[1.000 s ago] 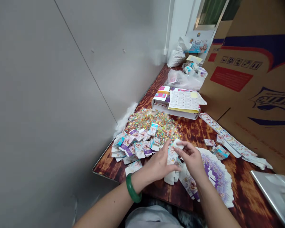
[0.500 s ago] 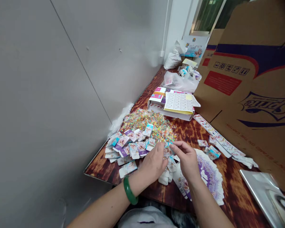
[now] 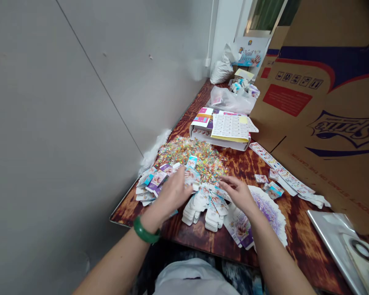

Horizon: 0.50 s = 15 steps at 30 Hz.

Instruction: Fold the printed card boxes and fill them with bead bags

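My left hand, with a green bangle on the wrist, reaches left over a pile of small printed boxes. Its fingers are closed on one small box. My right hand hovers just right of it, fingers together and pinching the top of some flat printed box blanks. White stacks of blanks lie below both hands. A heap of colourful little packets sits just beyond.
A fan of purple cards lies under my right wrist. A white box with printed sheets, a plastic bag and sticker strips lie farther on. Big cardboard cartons stand on the right, a grey wall on the left, a shiny tray near right.
My left hand has moved away from the right hand, leftward to the pile, carrying the small box. My right hand has stayed over the blanks.
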Available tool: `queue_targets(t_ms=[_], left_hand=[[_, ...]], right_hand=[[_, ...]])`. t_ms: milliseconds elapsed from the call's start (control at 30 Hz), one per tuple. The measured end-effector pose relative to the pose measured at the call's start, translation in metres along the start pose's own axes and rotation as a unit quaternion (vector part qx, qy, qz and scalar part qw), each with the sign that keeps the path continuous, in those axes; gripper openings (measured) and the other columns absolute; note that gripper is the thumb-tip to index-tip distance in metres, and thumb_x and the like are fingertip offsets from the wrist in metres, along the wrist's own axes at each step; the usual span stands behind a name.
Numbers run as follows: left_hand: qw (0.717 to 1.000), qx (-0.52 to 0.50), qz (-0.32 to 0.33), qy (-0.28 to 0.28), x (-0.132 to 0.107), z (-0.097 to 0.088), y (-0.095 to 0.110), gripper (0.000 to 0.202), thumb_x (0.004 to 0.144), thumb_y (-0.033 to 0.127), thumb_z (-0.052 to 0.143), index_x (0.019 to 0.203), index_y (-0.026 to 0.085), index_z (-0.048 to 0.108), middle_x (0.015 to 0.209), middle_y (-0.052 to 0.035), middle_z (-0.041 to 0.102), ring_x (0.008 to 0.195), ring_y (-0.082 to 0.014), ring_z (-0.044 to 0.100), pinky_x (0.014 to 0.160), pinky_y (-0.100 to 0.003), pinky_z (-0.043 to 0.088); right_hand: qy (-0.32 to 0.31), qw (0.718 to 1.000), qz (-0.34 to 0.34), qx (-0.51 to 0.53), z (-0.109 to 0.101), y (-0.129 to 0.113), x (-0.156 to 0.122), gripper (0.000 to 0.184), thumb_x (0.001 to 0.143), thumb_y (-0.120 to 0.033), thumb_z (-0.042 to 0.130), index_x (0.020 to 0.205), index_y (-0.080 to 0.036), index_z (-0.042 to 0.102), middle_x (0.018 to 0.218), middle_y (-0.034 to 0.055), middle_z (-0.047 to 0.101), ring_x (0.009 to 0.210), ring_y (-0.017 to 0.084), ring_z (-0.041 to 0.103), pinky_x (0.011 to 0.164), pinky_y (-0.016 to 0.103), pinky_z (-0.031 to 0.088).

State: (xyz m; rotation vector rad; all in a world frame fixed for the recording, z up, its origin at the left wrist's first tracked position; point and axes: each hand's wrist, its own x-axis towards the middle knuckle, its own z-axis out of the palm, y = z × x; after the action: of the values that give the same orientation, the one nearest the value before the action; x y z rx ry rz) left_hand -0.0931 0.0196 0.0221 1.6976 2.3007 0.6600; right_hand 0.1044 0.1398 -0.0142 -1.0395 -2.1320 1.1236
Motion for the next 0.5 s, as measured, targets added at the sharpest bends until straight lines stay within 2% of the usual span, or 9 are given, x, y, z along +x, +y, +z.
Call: queue_targets(t_ms=[67,100,167,233,367,500], left_hand=[[0.994,0.097,-0.046,-0.007,0.005,-0.010,-0.020,0.040,0.078,0.030,0.050,0.113,0.012,0.045,0.102,-0.0147,0.056,0.101,-0.0314,0.050,0.085,-0.044,0.040],[0.989,0.129,-0.071,-0.011,0.007,-0.014,-0.028,0.044,0.077,0.033,0.052,0.114,0.011,0.046,0.107,-0.0161,0.055,0.104,-0.0338,0.048,0.086,-0.046,0.039],[0.981,0.164,-0.107,-0.012,0.008,-0.020,-0.039,0.055,0.073,0.043,0.057,0.118,0.012,0.046,0.114,-0.0168,0.053,0.108,-0.0371,0.044,0.087,-0.050,0.037],[0.978,0.173,-0.115,0.011,0.007,-0.022,-0.042,0.065,0.072,0.049,0.059,0.123,0.014,0.043,0.118,-0.0165,0.051,0.110,-0.0375,0.042,0.087,-0.051,0.037],[0.982,0.146,-0.069,0.096,0.005,-0.018,-0.029,0.056,0.078,0.047,0.055,0.125,0.019,0.044,0.120,-0.0134,0.050,0.112,-0.0332,0.041,0.090,-0.048,0.036],[0.990,0.071,0.003,0.120,0.006,-0.005,-0.011,0.043,0.081,0.042,0.054,0.118,0.020,0.051,0.115,-0.0100,0.053,0.109,-0.0280,0.044,0.092,-0.043,0.036]], right_hand=[[-0.059,0.990,0.090,-0.096,-0.003,0.025,0.008,0.043,0.080,-0.039,0.055,0.115,-0.015,0.060,0.102,0.0106,0.067,0.089,0.022,0.063,0.079,0.033,0.047],[-0.078,0.985,0.110,-0.111,-0.003,0.035,0.011,0.045,0.078,-0.040,0.057,0.114,-0.013,0.060,0.101,0.0116,0.067,0.087,0.022,0.063,0.077,0.033,0.047],[-0.108,0.977,0.127,-0.132,0.000,0.051,0.014,0.049,0.073,-0.040,0.062,0.115,-0.014,0.060,0.105,0.0122,0.066,0.091,0.024,0.063,0.078,0.032,0.047],[-0.123,0.974,0.130,-0.142,0.005,0.059,0.015,0.051,0.068,-0.038,0.068,0.113,-0.016,0.060,0.110,0.0116,0.065,0.095,0.025,0.061,0.080,0.032,0.045],[-0.152,0.963,0.137,-0.174,0.011,0.065,0.019,0.052,0.062,-0.036,0.072,0.109,-0.018,0.062,0.109,0.0099,0.064,0.098,0.025,0.059,0.081,0.031,0.043],[-0.173,0.951,0.146,-0.211,0.010,0.066,0.027,0.056,0.060,-0.040,0.072,0.109,-0.014,0.062,0.105,0.0109,0.065,0.092,0.024,0.059,0.076,0.030,0.043]])
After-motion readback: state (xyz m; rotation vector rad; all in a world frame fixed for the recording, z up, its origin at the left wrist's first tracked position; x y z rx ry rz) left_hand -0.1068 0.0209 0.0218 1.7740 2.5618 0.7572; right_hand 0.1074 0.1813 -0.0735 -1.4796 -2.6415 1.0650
